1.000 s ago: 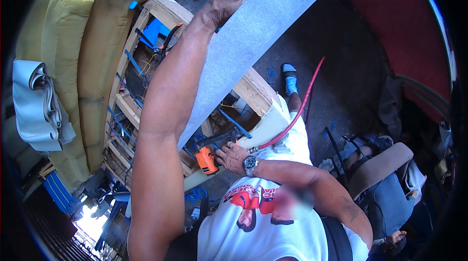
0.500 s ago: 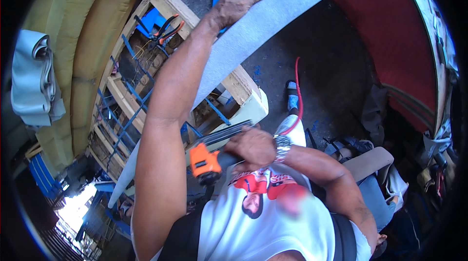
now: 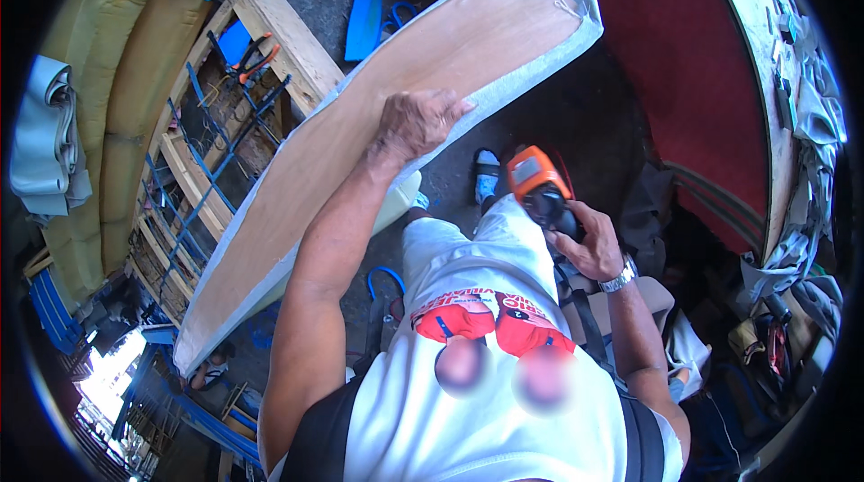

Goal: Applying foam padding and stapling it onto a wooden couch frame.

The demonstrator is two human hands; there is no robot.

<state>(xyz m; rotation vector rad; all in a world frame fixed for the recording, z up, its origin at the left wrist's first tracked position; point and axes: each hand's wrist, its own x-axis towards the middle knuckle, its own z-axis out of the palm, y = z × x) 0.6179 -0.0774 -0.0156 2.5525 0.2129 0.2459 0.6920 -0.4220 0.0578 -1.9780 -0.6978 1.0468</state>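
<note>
My left hand point(image 3: 416, 125) grips the near edge of a long plywood panel point(image 3: 342, 140) whose rim is wrapped in grey-white fabric. The panel runs slantwise from the lower left to the upper right, its bare wood face turned toward me. My right hand point(image 3: 589, 243), with a wristwatch on it, holds an orange and black staple gun point(image 3: 535, 185) in front of my white shirt, just right of the panel and apart from it.
A wooden furniture frame point(image 3: 270, 27) with blue webbing straps lies behind the panel, pliers on it. Yellow foam cushions point(image 3: 135, 59) are stacked at the left. A red upholstered piece point(image 3: 684, 59) stands at the upper right, with tools and cloth along its right rim.
The panel has turned so its wood face shows instead of its fabric side. My right hand has swung the staple gun from the left of my body to the right.
</note>
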